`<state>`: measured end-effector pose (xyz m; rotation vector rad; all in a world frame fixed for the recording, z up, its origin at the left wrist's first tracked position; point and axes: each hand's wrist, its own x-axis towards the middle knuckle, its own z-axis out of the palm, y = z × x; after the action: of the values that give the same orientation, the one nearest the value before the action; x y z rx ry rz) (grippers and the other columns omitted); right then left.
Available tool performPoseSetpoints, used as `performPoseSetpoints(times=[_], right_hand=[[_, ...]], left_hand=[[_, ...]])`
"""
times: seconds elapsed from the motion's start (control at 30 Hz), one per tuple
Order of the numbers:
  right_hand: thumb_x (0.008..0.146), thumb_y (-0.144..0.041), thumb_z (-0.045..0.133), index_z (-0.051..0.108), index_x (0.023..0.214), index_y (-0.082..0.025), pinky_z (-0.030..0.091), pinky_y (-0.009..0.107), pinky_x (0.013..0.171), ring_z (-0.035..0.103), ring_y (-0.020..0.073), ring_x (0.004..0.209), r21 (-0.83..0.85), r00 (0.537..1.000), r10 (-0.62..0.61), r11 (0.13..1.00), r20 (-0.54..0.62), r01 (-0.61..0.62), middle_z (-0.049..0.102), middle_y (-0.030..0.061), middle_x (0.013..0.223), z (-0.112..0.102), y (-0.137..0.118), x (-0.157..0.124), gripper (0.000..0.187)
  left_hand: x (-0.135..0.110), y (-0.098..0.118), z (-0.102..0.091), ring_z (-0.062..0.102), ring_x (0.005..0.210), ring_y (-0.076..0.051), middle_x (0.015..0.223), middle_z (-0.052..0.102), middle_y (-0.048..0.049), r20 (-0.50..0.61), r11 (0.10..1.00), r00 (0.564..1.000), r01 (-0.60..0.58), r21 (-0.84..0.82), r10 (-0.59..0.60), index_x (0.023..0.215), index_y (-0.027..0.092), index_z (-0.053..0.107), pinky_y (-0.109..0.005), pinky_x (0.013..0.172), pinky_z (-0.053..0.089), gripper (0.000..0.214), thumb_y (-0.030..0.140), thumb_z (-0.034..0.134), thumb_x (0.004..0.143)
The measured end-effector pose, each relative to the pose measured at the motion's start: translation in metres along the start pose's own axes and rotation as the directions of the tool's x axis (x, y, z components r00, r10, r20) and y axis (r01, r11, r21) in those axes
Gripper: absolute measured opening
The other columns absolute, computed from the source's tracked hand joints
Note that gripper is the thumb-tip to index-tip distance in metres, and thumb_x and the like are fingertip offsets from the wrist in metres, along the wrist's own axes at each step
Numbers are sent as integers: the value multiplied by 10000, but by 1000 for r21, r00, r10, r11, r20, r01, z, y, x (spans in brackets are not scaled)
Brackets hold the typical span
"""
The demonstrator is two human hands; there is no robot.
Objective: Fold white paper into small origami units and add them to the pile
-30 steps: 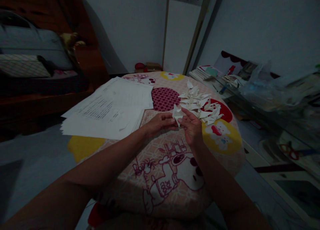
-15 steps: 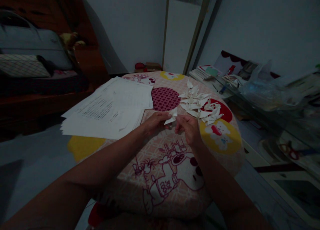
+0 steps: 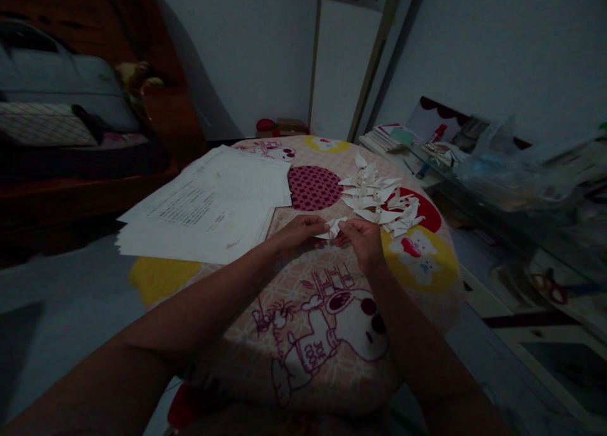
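A small piece of folded white paper (image 3: 334, 228) is held above the table between both hands. My left hand (image 3: 303, 232) pinches its left side, fingers closed. On its right side my right hand (image 3: 363, 238) grips it with thumb and fingers pressed together. Parts of the paper are hidden behind the fingertips. Just beyond my right hand lies a group of several folded white paper cranes (image 3: 370, 192), some of them overlapping. To the left of my hands is a stack of printed sheets (image 3: 213, 202).
A patterned cloth (image 3: 284, 335) with cartoon figures covers the round table. At the right, a glass-topped cabinet (image 3: 497, 218) carries papers and a plastic bag (image 3: 512, 170). Left of the table stands a wooden seat (image 3: 165, 113) with a grey bag (image 3: 90, 81) on it.
My right hand has moved slightly left and closed on the paper's right side. The paper has turned and sits lower between the fingers. The cranes and sheets stay put.
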<state>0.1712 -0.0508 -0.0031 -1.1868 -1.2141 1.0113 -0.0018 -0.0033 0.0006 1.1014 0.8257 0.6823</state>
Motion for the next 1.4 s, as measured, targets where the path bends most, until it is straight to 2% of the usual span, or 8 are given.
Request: performPoseSetpoints(times=[0.2,0.4,0.63,0.93,1.03,1.13,1.23,1.4], right_hand=[[745,-457,731,658,593,-188,497,258,503,584,123,458,70,996,29,997,-81,-24,646,9,525,6,-2,-1,318],[750,-401,722,647,596,-197,519,260,524,598,129,495,55,992,0,998,-122,7,647,-3,542,8,3,-1,267],[710,-349,733,673,668,-194,535,259,513,595,130,527,50,995,3,999,-103,3,648,-18,602,12,-2,-3,171],[702,-221,736,694,1161,-206,545,266,551,567,120,551,100,993,-65,992,-100,75,585,-72,621,14,0,-4,462],[707,-194,721,712,1150,-221,524,258,532,505,109,528,106,993,-79,991,-87,88,534,-83,595,14,2,-3,445],[705,-187,713,709,1161,-234,509,248,523,469,101,506,104,991,-89,990,-101,100,494,-99,569,13,3,-3,459],[685,-221,753,703,1130,-225,529,256,555,564,116,568,95,982,-94,989,-167,111,618,-60,663,10,0,-3,448],[749,-387,743,671,748,-185,428,216,416,555,106,457,48,972,-25,998,-233,37,614,-23,562,9,-6,-6,215]], left_hand=[[7,-5,1,628,535,-123,649,671,-38,-164,1000,986,-31,1,30,748,139,635,-261,558,519,108,141,732,795],[5,-9,-1,617,506,-108,595,687,-66,-49,999,998,-37,32,39,685,130,648,-219,521,480,174,210,779,767],[2,-5,2,586,479,-97,563,663,-49,-62,997,996,-54,60,58,622,130,616,-213,516,444,205,188,738,776],[2,-3,2,557,523,-88,690,692,-43,-178,985,971,-145,89,159,626,124,667,-227,532,452,107,146,754,684],[0,-2,2,589,549,-99,795,730,-80,-77,990,989,-122,68,127,690,113,708,-225,508,453,112,190,787,673],[-1,-3,2,623,551,-124,663,697,-78,10,999,999,-33,30,33,665,107,688,-231,528,480,177,235,807,684],[1,-4,0,616,541,-109,592,669,-58,-50,998,997,-57,9,58,581,120,629,-224,567,498,247,235,821,684],[2,-3,-1,605,557,-92,645,694,-47,-138,984,975,-171,53,177,621,125,658,-222,602,504,245,283,819,715]])
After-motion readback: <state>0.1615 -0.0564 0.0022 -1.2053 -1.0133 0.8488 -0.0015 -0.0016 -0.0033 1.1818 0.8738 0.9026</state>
